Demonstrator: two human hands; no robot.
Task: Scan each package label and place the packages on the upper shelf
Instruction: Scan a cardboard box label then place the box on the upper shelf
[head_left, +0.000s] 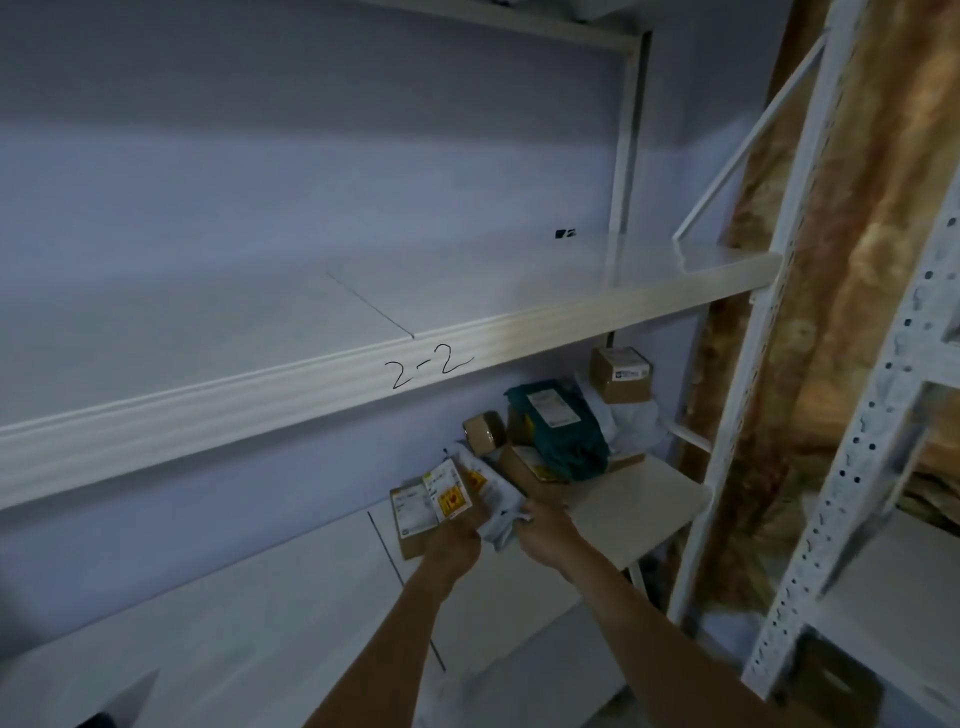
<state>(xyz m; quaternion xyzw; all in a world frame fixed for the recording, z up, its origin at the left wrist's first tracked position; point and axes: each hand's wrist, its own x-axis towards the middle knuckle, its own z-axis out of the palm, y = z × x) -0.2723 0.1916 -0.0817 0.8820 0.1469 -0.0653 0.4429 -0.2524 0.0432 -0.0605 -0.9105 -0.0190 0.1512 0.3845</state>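
While both hands are down on the lower shelf (649, 512), the left hand (453, 545) looks clamped on a small labelled packet (448, 491) and the right hand (545, 527) is pinching the crumpled end of a white mailer bag (493, 493), both just left of the package pile (566, 431) at the shelf's right end. I'd flatten the label and face it up for scanning, then lift well past the front lip marked 2-2 onto the upper shelf (519, 283), which looks bare apart from a small dark thing near the back.
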